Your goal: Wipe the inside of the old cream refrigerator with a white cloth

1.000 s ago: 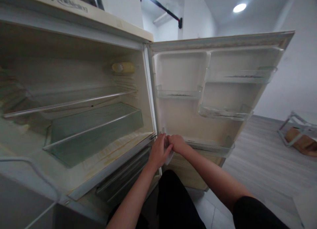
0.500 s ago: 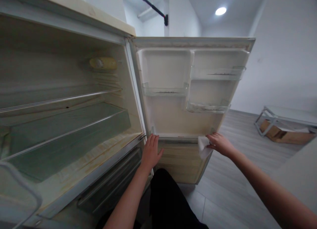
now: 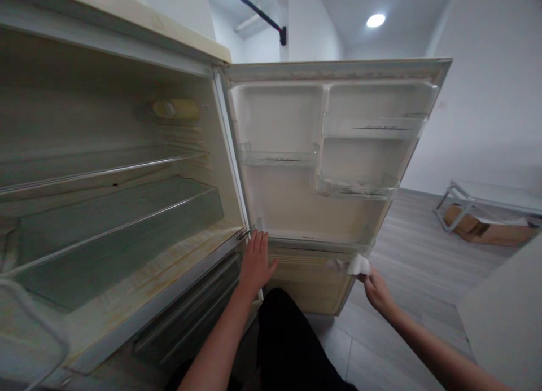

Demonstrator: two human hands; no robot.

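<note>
The upper fridge door (image 3: 288,205) hangs wide open, with clear plastic shelves on its inner side. My left hand (image 3: 256,264) rests at the door's lower corner near the hinge, fingers stretched and thumb apart, holding nothing. Just below the outer lower corner of that door, my right hand (image 3: 376,288) grips a crumpled white cloth (image 3: 359,265), part of it blurred. Whether the cloth is fabric or paper I cannot tell. Behind it is the lower door (image 3: 305,281), also open, with ribbed yellowish lining.
Stained fridge interior (image 3: 224,205) with a glass shelf (image 3: 105,170) and a greenish drawer (image 3: 127,241) at left. A white cable (image 3: 51,334) crosses the lower left. My knee (image 3: 288,334) is near the lower door. A low bench (image 3: 499,194) stands over a cardboard box (image 3: 491,226) at right.
The upper door has swung a little further open. My right hand has left its lower edge and moved down with the cloth. My left hand has barely moved.
</note>
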